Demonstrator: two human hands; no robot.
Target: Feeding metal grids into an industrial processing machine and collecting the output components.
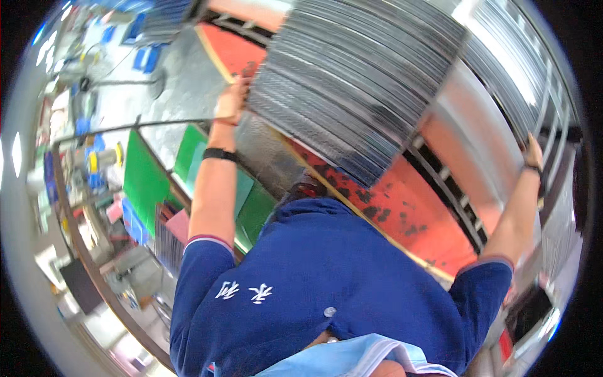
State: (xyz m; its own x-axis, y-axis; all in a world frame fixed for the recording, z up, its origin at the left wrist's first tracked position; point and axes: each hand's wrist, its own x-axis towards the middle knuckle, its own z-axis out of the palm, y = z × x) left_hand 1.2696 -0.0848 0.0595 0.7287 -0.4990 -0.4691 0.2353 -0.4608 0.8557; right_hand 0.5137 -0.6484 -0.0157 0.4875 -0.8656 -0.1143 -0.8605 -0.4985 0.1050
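A tall stack of dark grey ribbed sheets or trays (pixel 352 81) stands before me on a red-topped surface (pixel 402 201) with dark stains. At its left side is my left hand (pixel 233 100); the fingers meet the stack's edge, and blur hides how they are bent. Out to the far right, my right hand (pixel 534 152) is raised beside the lower end of a second grey stack (pixel 502 63), close to some metal rails (pixel 548 119). Its fingers are small and smeared, so whether they grip the stack or a rail cannot be made out.
A dark slotted rail (pixel 443 188) crosses the red surface, which has a yellowish front edge (pixel 358 210) near my body. Green panels (pixel 146 179) stand on a rack at my left. Further left lie a grey floor (pixel 182 63) and blue bins (pixel 146 58).
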